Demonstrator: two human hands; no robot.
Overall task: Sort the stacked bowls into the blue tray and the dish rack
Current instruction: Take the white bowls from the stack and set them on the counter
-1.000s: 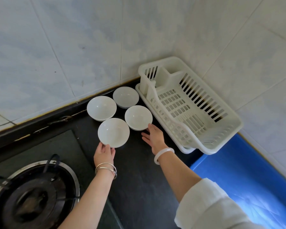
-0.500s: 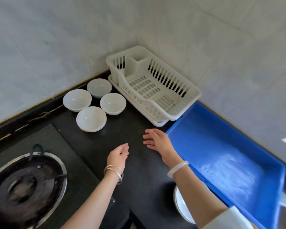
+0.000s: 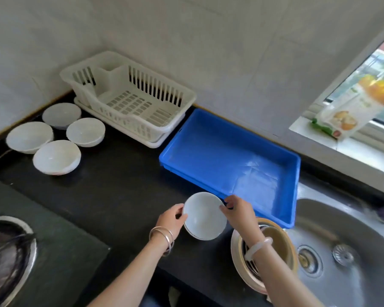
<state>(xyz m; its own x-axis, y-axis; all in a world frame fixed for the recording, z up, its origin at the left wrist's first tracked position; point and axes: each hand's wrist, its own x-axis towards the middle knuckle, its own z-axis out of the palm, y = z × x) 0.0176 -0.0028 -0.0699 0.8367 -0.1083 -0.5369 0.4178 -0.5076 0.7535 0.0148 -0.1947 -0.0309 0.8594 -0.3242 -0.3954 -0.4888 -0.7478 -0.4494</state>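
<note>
The task looks barely begun. Both hands hold the stack [image 3: 205, 216] just above the counter [image 3: 120, 185]: the left hand [image 3: 172, 220] grips its rim at 9 o'clock with curled fingers, and the right hand [image 3: 238, 210] pinches the rim at 3 o'clock. At least 2 nested rims show in the stack. The tray [image 3: 208, 140], at 1 o'clock from the stack and just beside it, holds nothing. The rack [image 3: 186, 96], at 11 o'clock and farther off, is also bare. 4 single bowls [image 3: 57, 157] sit on the counter at 10 o'clock, beside the rack but outside it. Everything seemingly remains to be sorted.
</note>
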